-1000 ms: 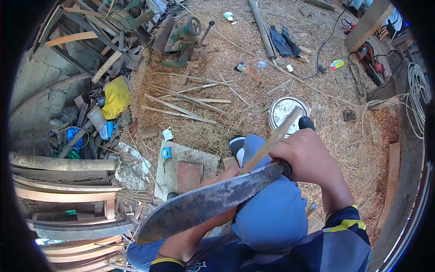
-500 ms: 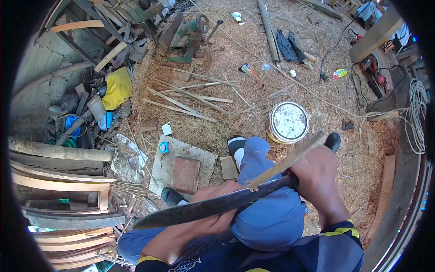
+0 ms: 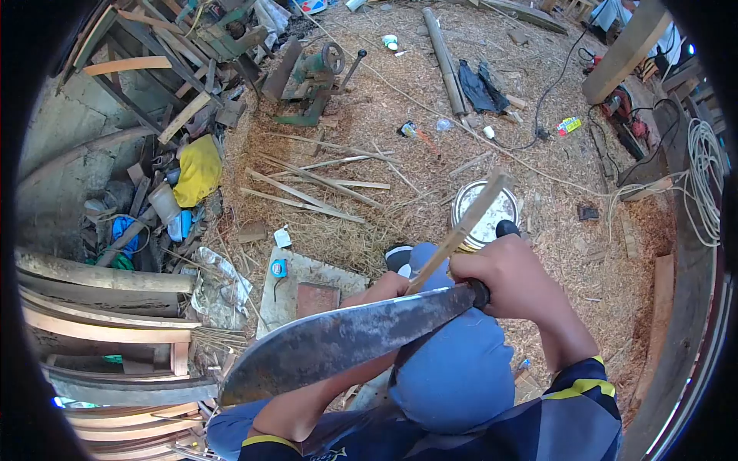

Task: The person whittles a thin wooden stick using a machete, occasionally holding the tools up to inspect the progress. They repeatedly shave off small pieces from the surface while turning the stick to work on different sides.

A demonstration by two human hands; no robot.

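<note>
A machete (image 3: 330,344) with a broad, dark, stained blade lies across the view over my lap, its tip at the lower left. My right hand (image 3: 519,278) is closed around its handle. Behind the blade, my left hand (image 3: 390,286) grips the lower part of a thin wooden strip (image 3: 467,223); most of these fingers are hidden by the blade. The strip slants up to the right, its upper end overlapping the paint bucket (image 3: 503,206) in this view. The blade's upper edge meets the strip close beside my left hand.
Wood shavings (image 3: 415,77) cover the ground, with loose wooden strips (image 3: 315,188) ahead. A tape measure (image 3: 278,268) and a reddish block (image 3: 317,299) rest on a board (image 3: 265,315). A green machine (image 3: 311,81) stands farther off. Curved timbers (image 3: 115,330) line the left; coiled rope (image 3: 703,180) hangs right.
The machete has turned, showing more of its broad face. My right hand has shifted slightly left, and the strip now points more steeply upward, its tip farther left.
</note>
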